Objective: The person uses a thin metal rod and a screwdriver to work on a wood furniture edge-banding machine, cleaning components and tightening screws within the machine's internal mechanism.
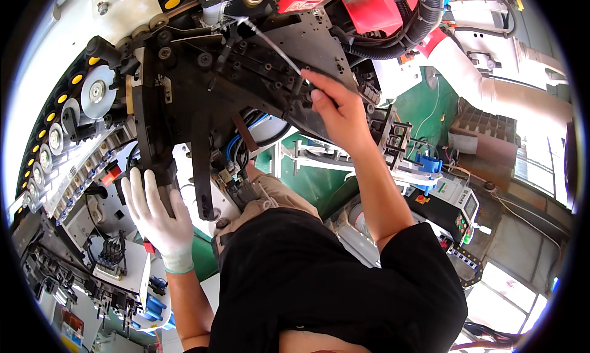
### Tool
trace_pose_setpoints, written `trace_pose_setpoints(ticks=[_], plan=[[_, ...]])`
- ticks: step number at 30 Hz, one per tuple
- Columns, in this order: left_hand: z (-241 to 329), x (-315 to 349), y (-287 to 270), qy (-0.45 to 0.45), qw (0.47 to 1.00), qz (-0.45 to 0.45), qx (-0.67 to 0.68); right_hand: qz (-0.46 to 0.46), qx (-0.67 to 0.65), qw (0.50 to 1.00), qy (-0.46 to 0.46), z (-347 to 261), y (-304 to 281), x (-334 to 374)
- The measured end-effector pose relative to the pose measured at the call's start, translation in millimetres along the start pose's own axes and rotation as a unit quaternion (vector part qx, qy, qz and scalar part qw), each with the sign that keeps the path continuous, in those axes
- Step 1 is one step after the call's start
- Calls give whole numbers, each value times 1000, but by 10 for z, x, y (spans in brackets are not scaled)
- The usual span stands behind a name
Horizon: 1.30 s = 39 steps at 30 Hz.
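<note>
My right hand (338,107), bare, is closed around the near end of a thin silver rod-like tool (273,46). The rod slants up and to the left, its far end close to a light metal fitting (215,14) on the machine; I cannot make out its tip. Below the rod spreads a black machine frame (184,101) with bolts, rollers and levers. My left hand (161,221) wears a white glove. Its fingers are stretched out and lie against the lower end of a dark upright bar (153,144), with nothing held.
A curved row of silver discs (97,91) and yellow-dotted black edging runs along the left. Black corrugated hoses (424,21) and a red cover (372,12) are at the upper right. A control box (452,205) stands to the right, above a green floor (326,175).
</note>
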<state>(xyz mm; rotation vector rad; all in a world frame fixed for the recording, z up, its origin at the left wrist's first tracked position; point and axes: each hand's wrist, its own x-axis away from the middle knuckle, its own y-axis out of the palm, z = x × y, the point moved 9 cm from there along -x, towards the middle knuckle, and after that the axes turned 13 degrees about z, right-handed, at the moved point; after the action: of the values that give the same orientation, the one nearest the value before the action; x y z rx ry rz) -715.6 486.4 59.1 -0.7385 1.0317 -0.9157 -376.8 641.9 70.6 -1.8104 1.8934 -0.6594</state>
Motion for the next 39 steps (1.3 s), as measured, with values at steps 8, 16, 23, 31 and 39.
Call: trace_pose_setpoints(ticks=[8,16,23,31,39], plan=[[88,-42,-53,30,999,27,-5,95,34,987,-128,-368,-326,492],[67,-47,-116,49,996,61,35,102,-40,979,-173,-553,-350,860],[256,123,-208,-12,970,58,235,-4,-157,986,-63,-369,-100,1344],[321,61,-158,45,994,25,96,16,-113,993,21,-49,-194,1157],[184,107,-76,71,997,22,-26,91,57,988,-107,-71,-453,404]])
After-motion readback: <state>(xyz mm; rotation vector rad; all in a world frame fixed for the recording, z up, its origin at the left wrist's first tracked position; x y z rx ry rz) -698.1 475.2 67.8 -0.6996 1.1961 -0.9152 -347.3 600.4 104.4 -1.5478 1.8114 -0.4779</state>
